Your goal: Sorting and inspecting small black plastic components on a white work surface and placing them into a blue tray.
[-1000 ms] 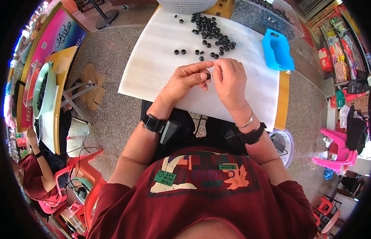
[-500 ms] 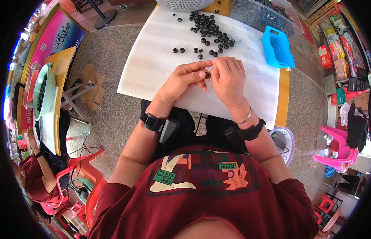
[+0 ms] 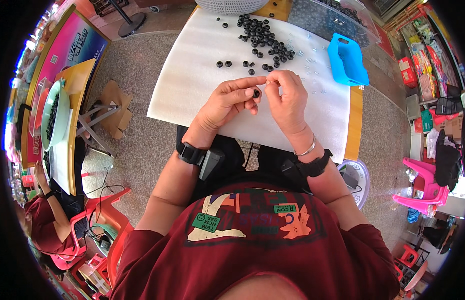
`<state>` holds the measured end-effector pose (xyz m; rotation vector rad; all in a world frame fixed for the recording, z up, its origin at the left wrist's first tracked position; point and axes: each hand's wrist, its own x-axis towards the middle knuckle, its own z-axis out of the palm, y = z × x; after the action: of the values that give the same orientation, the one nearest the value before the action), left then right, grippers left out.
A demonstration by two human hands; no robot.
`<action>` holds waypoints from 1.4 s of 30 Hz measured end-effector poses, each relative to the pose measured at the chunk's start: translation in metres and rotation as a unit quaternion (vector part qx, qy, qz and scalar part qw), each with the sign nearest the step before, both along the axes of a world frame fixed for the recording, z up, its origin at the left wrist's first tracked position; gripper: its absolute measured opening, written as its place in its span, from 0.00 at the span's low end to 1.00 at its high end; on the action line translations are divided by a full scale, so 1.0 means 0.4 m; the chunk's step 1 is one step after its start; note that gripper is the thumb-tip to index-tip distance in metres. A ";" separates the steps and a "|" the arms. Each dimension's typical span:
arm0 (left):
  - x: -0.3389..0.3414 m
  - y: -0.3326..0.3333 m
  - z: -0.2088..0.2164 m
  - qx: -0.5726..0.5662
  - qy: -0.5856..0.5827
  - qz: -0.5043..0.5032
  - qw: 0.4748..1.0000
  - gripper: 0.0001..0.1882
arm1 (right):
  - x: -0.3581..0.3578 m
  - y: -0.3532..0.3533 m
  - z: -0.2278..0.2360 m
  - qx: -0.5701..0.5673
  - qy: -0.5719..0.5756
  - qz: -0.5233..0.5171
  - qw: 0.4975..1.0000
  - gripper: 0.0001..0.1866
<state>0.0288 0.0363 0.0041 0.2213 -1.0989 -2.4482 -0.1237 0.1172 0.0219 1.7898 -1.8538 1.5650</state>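
Note:
Between the thumb and fingers of my left hand [image 3: 227, 102] is a small black round piece [image 3: 256, 93] with a hole in it. That hand's index finger points right, toward my right hand [image 3: 287, 97]. The right thumb and index finger are pinched together by the left index fingertip; whatever is in the pinch is too small to make out. Beyond my hands, many more black round pieces [image 3: 262, 35] lie in a loose heap on the white sheet [image 3: 187, 75]. Tiny clear pieces [image 3: 312, 60] are scattered to the right of the heap.
A blue handled basket [image 3: 347, 60] stands at the table's right edge. Behind it is a clear bin [image 3: 327, 22] holding dark pieces, and a grey basket [image 3: 232, 5] sits at the far edge. At the left, another person [image 3: 47, 220] sits by a table with a green bowl [image 3: 60, 112].
My right hand has shifted slightly, its fingers curling at the left index fingertip. The black piece has turned and moved a little left in my left hand, showing more of itself.

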 end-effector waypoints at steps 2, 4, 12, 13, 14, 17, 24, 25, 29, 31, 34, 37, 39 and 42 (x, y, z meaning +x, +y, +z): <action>0.001 -0.001 0.000 0.005 0.008 -0.002 1.000 0.22 | 0.000 0.001 0.000 0.008 -0.024 0.005 1.000 0.05; 0.002 -0.002 -0.001 0.007 0.012 -0.004 1.000 0.22 | 0.000 0.004 0.002 0.018 -0.031 0.008 0.999 0.04; 0.005 0.001 0.007 0.026 0.044 -0.008 0.999 0.23 | 0.020 0.007 0.021 0.057 -0.254 0.041 0.965 0.02; 0.006 0.001 0.009 0.028 0.052 -0.008 0.998 0.23 | 0.021 0.008 0.023 0.067 -0.295 0.049 0.952 0.02; 0.006 -0.001 0.008 0.030 0.058 -0.010 0.998 0.23 | 0.017 0.008 0.019 0.065 -0.327 0.063 0.941 0.02; 0.003 -0.003 0.005 0.029 0.069 -0.008 0.997 0.24 | -0.006 0.013 0.009 0.058 -0.400 0.093 0.910 0.03; 0.002 -0.003 -0.005 0.017 0.006 0.054 0.998 0.20 | -0.113 0.066 0.004 0.015 -0.395 0.040 0.918 0.06; 0.000 -0.005 -0.013 0.014 -0.012 0.070 0.997 0.19 | -0.138 0.075 0.004 0.000 -0.389 0.028 0.921 0.06; -0.007 -0.008 -0.016 0.030 0.029 0.094 0.995 0.15 | -0.217 0.124 0.009 0.007 -0.379 -0.057 0.924 0.12; -0.015 -0.005 -0.016 0.031 0.022 0.113 0.993 0.14 | -0.232 0.138 0.003 0.020 -0.374 -0.094 0.922 0.12; -0.018 -0.003 -0.012 0.026 -0.002 0.131 0.991 0.15 | -0.226 0.144 -0.009 0.048 -0.311 -0.155 0.937 0.07; -0.019 -0.005 -0.014 0.024 -0.005 0.130 0.991 0.15 | -0.249 0.156 -0.065 0.088 -0.174 -0.171 0.966 0.01; -0.018 -0.008 -0.016 0.018 -0.009 0.134 0.991 0.15 | -0.258 0.154 -0.091 0.104 -0.096 -0.160 0.977 0.03; -0.008 -0.015 -0.026 0.018 -0.003 0.133 0.991 0.14 | -0.239 0.152 -0.089 0.170 0.012 -0.165 0.972 0.05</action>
<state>0.0257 0.0305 -0.0063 0.3626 -0.9609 -2.2310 -0.2195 0.1781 -0.0135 1.4936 -2.3724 1.1590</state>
